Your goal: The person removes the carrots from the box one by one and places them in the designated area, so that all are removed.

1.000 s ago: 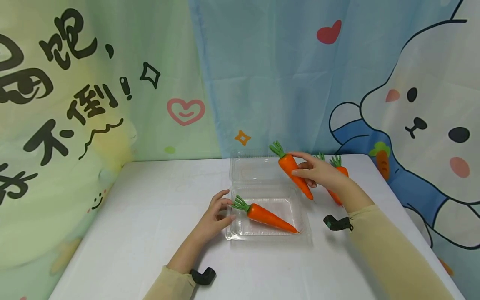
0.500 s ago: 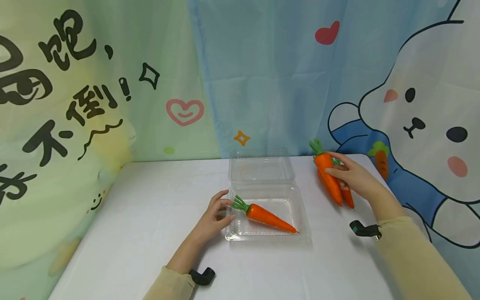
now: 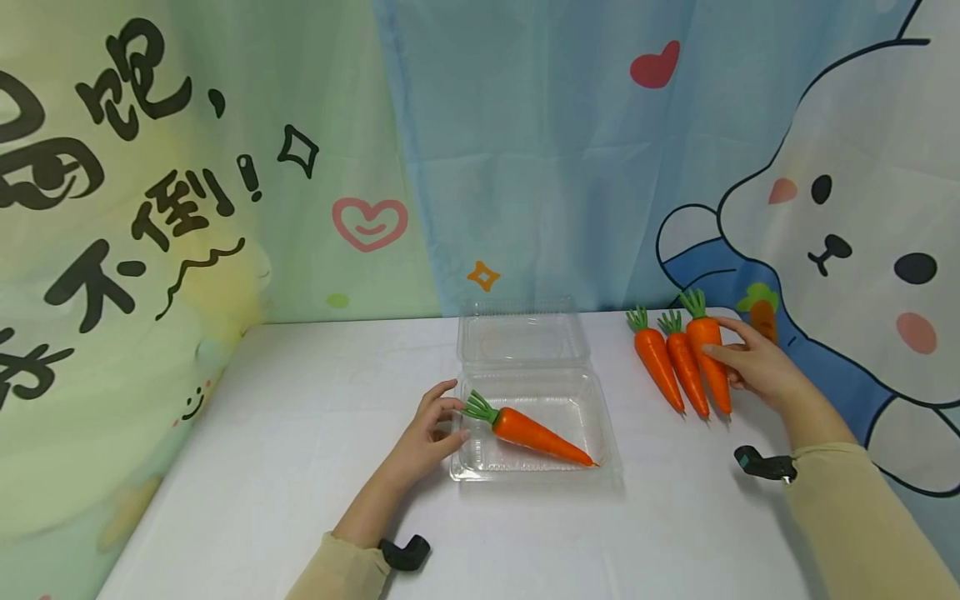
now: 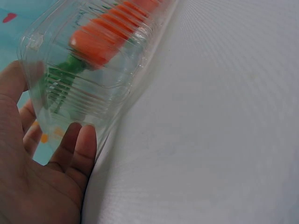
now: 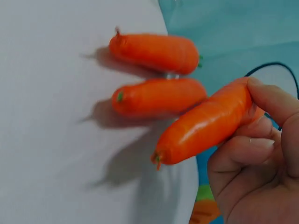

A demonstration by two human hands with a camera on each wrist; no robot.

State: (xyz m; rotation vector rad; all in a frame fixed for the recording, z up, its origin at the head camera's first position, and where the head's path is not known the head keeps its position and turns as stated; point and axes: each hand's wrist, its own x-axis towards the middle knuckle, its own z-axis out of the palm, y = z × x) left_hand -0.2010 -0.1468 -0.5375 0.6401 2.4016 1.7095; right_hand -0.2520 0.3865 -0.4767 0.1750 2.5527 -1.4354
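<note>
At the right of the head view, my right hand (image 3: 765, 364) pinches an orange carrot (image 3: 708, 358) with green tops between thumb and fingers. In the right wrist view this carrot (image 5: 205, 123) hangs a little above the table, its shadow below. Just left of it, two more carrots lie side by side, a middle carrot (image 3: 686, 367) and an outer carrot (image 3: 657, 364). My left hand (image 3: 427, 437) rests with loosely bent fingers against the left side of a clear plastic clamshell box (image 3: 600, 433). Inside the box lies one carrot (image 3: 540, 435), its green tops by my fingers.
The box's lid (image 3: 522, 340) is folded back, away from me. A white table (image 3: 337, 392) carries everything, and a printed curtain (image 3: 525, 167) hangs behind its far edge. Black camera mounts sit on both wrists.
My right hand has carried its carrot rightward from beside the box, past the two lying carrots, to their right side. The left hand and the box have stayed still.
</note>
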